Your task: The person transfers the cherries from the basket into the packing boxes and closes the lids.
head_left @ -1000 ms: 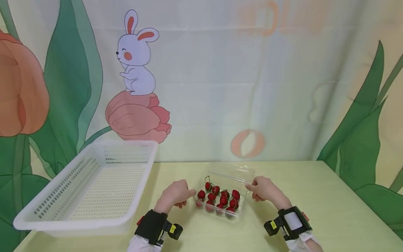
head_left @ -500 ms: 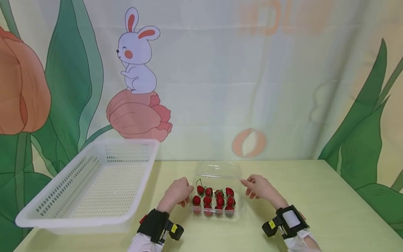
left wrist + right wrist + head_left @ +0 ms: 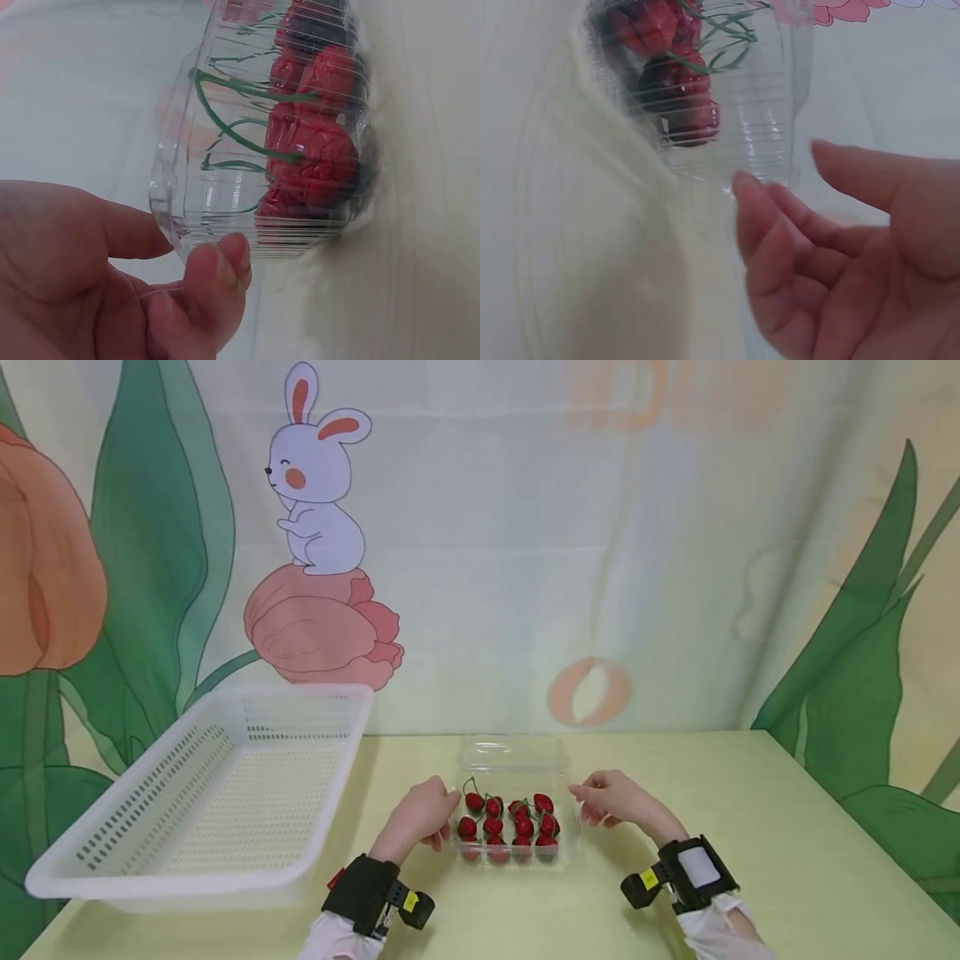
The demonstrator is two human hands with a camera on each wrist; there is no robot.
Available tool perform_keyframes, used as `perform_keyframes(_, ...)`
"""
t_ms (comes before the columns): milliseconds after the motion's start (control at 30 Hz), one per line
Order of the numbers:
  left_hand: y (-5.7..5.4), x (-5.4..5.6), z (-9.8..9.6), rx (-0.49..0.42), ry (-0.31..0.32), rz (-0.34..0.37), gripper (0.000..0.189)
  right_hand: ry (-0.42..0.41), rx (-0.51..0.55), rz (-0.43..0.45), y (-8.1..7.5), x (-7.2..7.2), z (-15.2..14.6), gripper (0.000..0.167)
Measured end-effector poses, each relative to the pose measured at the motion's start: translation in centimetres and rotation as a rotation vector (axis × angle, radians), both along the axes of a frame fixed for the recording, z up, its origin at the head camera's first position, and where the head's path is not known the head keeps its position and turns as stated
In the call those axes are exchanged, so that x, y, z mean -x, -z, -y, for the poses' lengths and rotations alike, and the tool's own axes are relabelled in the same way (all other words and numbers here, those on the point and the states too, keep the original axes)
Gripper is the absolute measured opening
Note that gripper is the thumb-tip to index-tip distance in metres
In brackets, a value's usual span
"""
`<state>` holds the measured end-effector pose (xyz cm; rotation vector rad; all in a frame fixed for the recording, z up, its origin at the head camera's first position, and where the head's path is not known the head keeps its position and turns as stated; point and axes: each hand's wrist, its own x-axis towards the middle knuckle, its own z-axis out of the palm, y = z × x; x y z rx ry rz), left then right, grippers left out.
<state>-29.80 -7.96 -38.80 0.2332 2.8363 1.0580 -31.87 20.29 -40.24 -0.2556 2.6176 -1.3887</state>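
A clear plastic clamshell box (image 3: 567, 852) lies on the table with its lid (image 3: 513, 753) folded back behind it. Several red cherries (image 3: 523, 827) with green stems sit inside in rows. At the box's left side, my left hand (image 3: 422, 814) pinches the rim between thumb and fingers, as the left wrist view shows. My right hand (image 3: 617, 797) is at the opposite side. Its thumb (image 3: 855, 172) stands apart from the wall, while its fingertips (image 3: 748, 191) are close to the box's corner; whether they touch it I cannot tell.
To the left stands a large white slotted plastic basket (image 3: 187, 887), with no contents visible. The pale yellow table (image 3: 750, 860) ends at a printed curtain (image 3: 480, 568) with a rabbit and flowers.
The box has turned from a slant to lie square before me and shifted slightly left. My right hand has moved a little left with it; the left hand has stayed nearly in place.
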Motion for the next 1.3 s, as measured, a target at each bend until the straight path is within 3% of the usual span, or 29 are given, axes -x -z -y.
perform_keyframes(200,-0.2,-1.1,0.2,-0.017,0.005,-0.01,0.028,0.108,0.158,-0.095,0.8,0.8,0.5,0.035)
perform_keyframes(433,-0.3,-2.2,0.4,-0.112,0.021,0.007,0.018,0.122,0.294,-0.08,1.4,1.3,1.2,0.045)
perform_keyframes(700,0.2,-2.0,0.5,-0.197,0.038,0.026,0.018,0.105,0.483,0.017,1.9,1.6,1.6,0.051)
perform_keyframes(1000,0.0,-1.7,0.8,-0.239,0.031,0.047,0.019,0.102,0.612,-0.044,1.4,2.3,1.6,0.05)
perform_keyframes(1300,0.3,-1.8,0.8,-0.373,0.027,0.114,0.016,0.175,0.712,-0.004,1.0,2.0,1.5,0.049)
